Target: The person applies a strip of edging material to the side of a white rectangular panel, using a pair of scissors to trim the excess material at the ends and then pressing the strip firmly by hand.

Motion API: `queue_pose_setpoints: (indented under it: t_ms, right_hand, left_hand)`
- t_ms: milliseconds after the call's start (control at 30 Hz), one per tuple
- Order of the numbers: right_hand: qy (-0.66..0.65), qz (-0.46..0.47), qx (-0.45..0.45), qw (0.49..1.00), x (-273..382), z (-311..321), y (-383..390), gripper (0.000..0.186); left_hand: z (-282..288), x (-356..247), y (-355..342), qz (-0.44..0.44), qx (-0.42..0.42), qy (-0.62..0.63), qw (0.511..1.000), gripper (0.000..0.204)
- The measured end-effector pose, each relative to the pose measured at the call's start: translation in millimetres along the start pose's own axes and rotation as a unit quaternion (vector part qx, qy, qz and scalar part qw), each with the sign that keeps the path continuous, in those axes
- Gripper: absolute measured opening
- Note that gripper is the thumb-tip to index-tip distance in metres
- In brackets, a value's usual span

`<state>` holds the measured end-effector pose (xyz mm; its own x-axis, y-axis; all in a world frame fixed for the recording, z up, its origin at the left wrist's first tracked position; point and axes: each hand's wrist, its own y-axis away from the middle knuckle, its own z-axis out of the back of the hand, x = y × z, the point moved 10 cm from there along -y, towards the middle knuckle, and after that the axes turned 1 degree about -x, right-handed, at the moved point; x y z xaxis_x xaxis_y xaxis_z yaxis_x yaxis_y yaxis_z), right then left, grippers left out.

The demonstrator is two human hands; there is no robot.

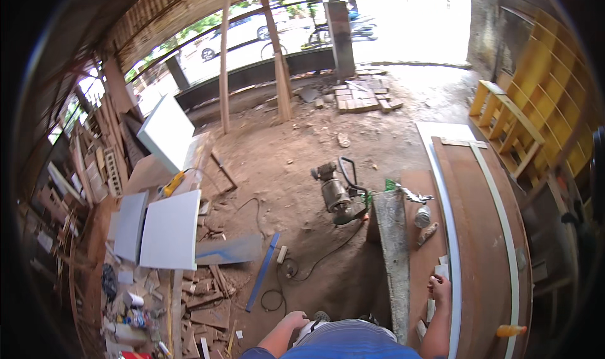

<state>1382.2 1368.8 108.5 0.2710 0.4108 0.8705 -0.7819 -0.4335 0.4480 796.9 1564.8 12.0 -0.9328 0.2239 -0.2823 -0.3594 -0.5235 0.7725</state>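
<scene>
My right hand (440, 289) is over the brown board (423, 233) on my right, beside the long white-edged panel (452, 258). Its fingers are loosely bent and apart, close to a small white piece (442, 270); no grip on that piece shows. Farther along the board stand a spray gun (416, 196) with a metal cup (423, 217) and a worn brush-like tool (428, 234). My left hand (293, 321) hangs low by my light-coloured legwear, and its fingers are mostly hidden.
A compressor (337, 198) stands on the dirt floor ahead, its cable trailing. White panels (170, 233) and a yellow power tool (173, 182) lie on the left bench. Wood scraps (208, 302) litter the ground. An orange bottle (511, 330) lies on brown panels (482, 252) at right.
</scene>
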Motion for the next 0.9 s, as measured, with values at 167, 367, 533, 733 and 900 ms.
queue_pose_setpoints:
  t_ms: [167,367,533,733,900]
  right_hand:
    - [-0.007,0.014,-0.050,0.999,-9.0,27.7,14.9,0.033]
    - [-0.020,0.010,-0.081,0.996,-36.4,56.8,18.4,0.042]
    - [0.004,0.007,-0.115,0.993,-29.3,67.3,38.7,0.042]
    - [-0.023,0.016,-0.161,0.987,-52.2,108.5,53.8,0.038]
    - [0.007,0.024,-0.179,0.984,-55.4,114.3,56.6,0.039]
  left_hand:
    - [11.5,-9.0,-14.7,-0.029,0.002,-0.010,1.000,0.053]
    - [7.3,-17.2,-41.6,-0.058,0.009,-0.056,0.997,0.056]
    - [6.4,-11.7,-56.0,-0.066,0.024,-0.039,0.997,0.058]
    - [21.2,-42.9,-65.1,-0.092,0.025,-0.053,0.994,0.056]
    - [15.6,-39.6,-81.5,-0.142,0.041,-0.042,0.988,0.051]
